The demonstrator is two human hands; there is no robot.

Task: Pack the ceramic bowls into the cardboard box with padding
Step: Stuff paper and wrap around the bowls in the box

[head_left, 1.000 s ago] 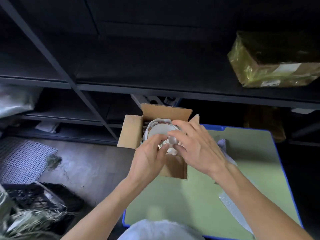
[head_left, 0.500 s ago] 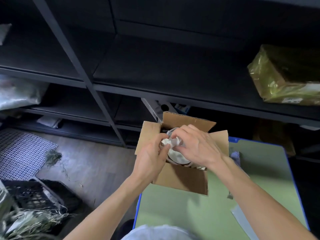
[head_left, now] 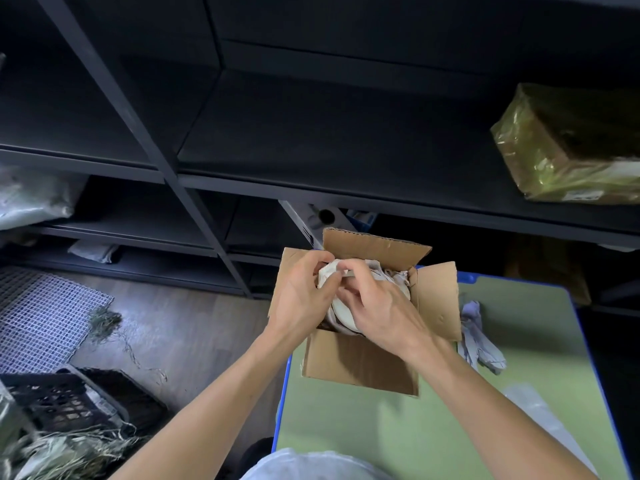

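In the head view, a brown cardboard box (head_left: 360, 365) stands with its flaps open at the far left corner of a pale green table with a blue rim (head_left: 398, 438). A round white ceramic bowl (head_left: 341, 317) sits low inside the box, apparently tilted toward the camera. The hands hide whether other bowls lie under it.

Both hands work over the opening. The left hand (head_left: 298, 303) has its fingers (head_left: 318, 258) curled round a wad of crumpled white paper padding (head_left: 329, 271) at the box's far left side. The right hand (head_left: 384, 317) reaches across the bowl and pinches the same wad between thumb and forefinger. More crumpled paper (head_left: 391, 273) lines the far right of the box interior.

The step in hand looks like the padding step: the bowl is already in the box and paper is being worked in around or over it. The next move probably calls for pressing the wad down into the gap between bowl and box wall, gently enough to spare the rim, before the flaps close.

A loose twist of greyish paper (head_left: 479, 341) lies on the table just beside the box's right flap, likely the next piece to use. Beyond stands black metal shelving (head_left: 194, 209), with a package wrapped in yellowish plastic (head_left: 568, 147) on a shelf at right.
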